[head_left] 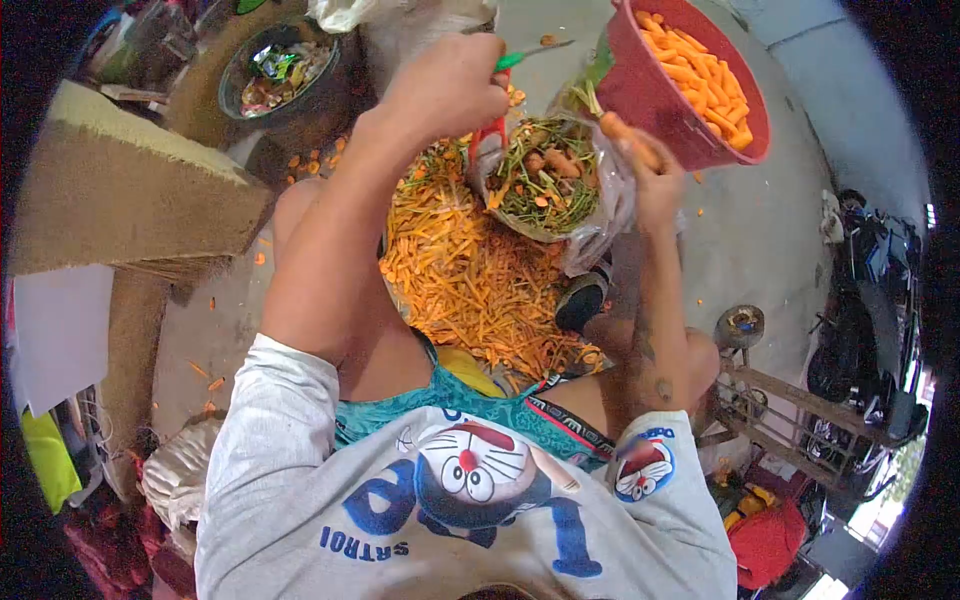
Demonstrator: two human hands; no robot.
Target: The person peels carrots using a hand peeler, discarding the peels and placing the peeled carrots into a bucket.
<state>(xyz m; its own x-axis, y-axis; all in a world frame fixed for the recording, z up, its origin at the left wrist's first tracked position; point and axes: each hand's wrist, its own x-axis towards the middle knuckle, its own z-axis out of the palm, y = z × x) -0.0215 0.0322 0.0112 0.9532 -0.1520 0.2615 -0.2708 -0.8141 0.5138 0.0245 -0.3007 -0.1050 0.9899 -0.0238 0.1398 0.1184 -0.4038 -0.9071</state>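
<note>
Small blue letters (365, 543), my shirt (480, 550) front: upside down from here; I read them as SATROI, not certain.
Large blue letters, same front: capital I (575, 540) clear; others lost in folds.
My right sleeve (640, 472): small blue lettering, illegible.
Shorts trim (570, 424): white characters on black, unreadable.

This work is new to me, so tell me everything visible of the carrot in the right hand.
The carrot is orange, with pale green stems on its far end. The right hand grips its near end, partly hiding it. It slants away leftward, between the red tub and plastic bag; contact with the bag is unclear.
</note>
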